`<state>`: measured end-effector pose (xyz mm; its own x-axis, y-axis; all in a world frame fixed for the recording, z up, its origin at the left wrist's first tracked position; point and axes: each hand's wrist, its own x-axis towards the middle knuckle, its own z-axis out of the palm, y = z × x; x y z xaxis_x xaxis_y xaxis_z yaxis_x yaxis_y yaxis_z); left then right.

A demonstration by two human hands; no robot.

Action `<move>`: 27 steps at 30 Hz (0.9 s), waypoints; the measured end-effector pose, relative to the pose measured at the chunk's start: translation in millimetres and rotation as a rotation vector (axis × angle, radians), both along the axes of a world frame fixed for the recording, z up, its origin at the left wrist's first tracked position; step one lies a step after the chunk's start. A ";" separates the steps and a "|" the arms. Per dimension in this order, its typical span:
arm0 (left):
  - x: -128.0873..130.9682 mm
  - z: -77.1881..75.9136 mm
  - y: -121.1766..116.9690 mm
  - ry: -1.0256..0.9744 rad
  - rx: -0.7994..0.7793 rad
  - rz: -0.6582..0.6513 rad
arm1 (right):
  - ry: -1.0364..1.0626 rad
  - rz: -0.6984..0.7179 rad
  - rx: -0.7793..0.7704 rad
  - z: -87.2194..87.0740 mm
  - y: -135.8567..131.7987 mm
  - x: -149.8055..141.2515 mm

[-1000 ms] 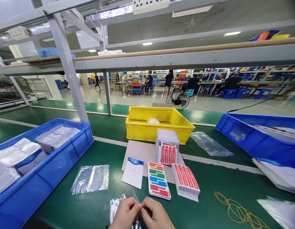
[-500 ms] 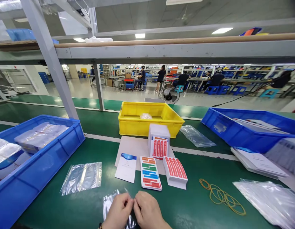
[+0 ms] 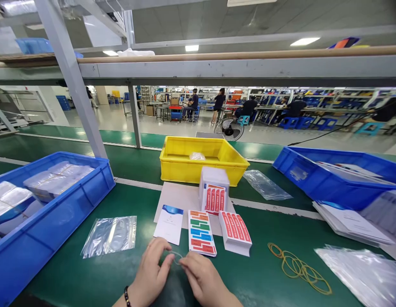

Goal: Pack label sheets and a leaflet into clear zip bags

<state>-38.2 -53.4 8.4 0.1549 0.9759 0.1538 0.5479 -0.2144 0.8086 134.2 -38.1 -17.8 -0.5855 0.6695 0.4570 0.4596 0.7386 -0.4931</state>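
My left hand [image 3: 152, 269] and my right hand [image 3: 202, 279] are low in the middle, over the green belt [image 3: 89, 277]. Their fingertips meet in a pinch on a thin clear plastic bag [image 3: 176, 256]; only its curved edge shows between them. A dark bead bracelet is on my left wrist. Just beyond my fingers lie a white and blue booklet [image 3: 169, 221], a stack of multicoloured sticker sheets [image 3: 200, 232] and a stack of red label sheets [image 3: 235, 231]. Behind these stands a wrapped pack of red labels [image 3: 214, 187].
A blue bin [image 3: 60, 213] of bagged items stands at the left, with a flat clear bag [image 3: 110, 234] beside it. A yellow bin [image 3: 185, 168] is behind; a second blue bin [image 3: 325, 181], paper stack [image 3: 351, 219] and plastic bags [image 3: 367, 275] at right. Rubber bands [image 3: 296, 268] lie nearby. People work in the background.
Both hands have slid forward on the belt toward the sticker stacks. The crinkled bag seen under my left hand before is now mostly hidden, with only its edge between my fingertips.
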 end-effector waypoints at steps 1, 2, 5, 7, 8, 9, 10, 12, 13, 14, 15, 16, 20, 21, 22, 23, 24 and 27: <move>-2.3 3.6 -0.1 0.075 0.100 -0.096 | 0.019 0.026 -0.076 2.2 2.1 3.0; -4.6 6.6 0.2 0.143 0.144 -0.194 | 0.021 0.046 -0.157 5.5 3.9 6.1; -11.1 11.4 2.9 0.300 0.041 -0.318 | -0.081 0.044 -0.424 18.6 6.9 16.1; -14.8 12.4 4.7 0.365 -0.045 -0.261 | -0.152 0.021 -0.548 26.7 8.1 21.6; -16.0 12.8 5.2 0.387 -0.075 -0.240 | -0.162 0.028 -0.572 29.7 9.0 23.3; -16.3 13.3 5.3 0.399 -0.099 -0.234 | -0.154 0.047 -0.567 32.0 10.4 23.8; -15.7 14.1 5.1 0.402 -0.116 -0.241 | -0.138 0.069 -0.537 33.3 12.3 22.9; -11.0 16.2 3.8 0.378 -0.150 -0.289 | -0.124 0.073 -0.430 33.2 18.1 16.4; -7.3 17.2 3.0 0.353 -0.171 -0.328 | -0.134 0.042 -0.355 31.7 22.0 11.0; -3.0 17.9 2.3 0.321 -0.198 -0.375 | -0.156 -0.003 -0.270 29.4 26.4 4.3; 1.4 18.0 1.8 0.284 -0.231 -0.424 | -0.189 -0.051 -0.180 26.2 31.3 -3.1; 5.6 17.3 1.6 0.240 -0.268 -0.470 | -0.230 -0.094 -0.093 22.5 36.4 -11.0; 14.8 6.0 5.4 0.017 -0.411 -0.536 | -0.462 -0.154 0.123 3.7 55.2 -39.4; 15.2 1.7 7.3 -0.036 -0.445 -0.529 | -0.508 -0.142 0.147 -1.1 58.8 -44.2; 15.3 -2.6 9.2 -0.082 -0.476 -0.516 | -0.538 -0.124 0.165 -5.6 62.1 -47.6; 15.1 -7.0 11.3 -0.125 -0.510 -0.498 | -0.551 -0.106 0.178 -9.3 65.1 -49.4; 14.9 -11.3 13.3 -0.174 -0.545 -0.480 | -0.549 -0.090 0.189 -11.8 67.8 -49.3; 13.8 -23.2 20.3 -0.401 -0.622 -0.418 | -0.506 -0.091 0.213 -8.8 72.6 -37.7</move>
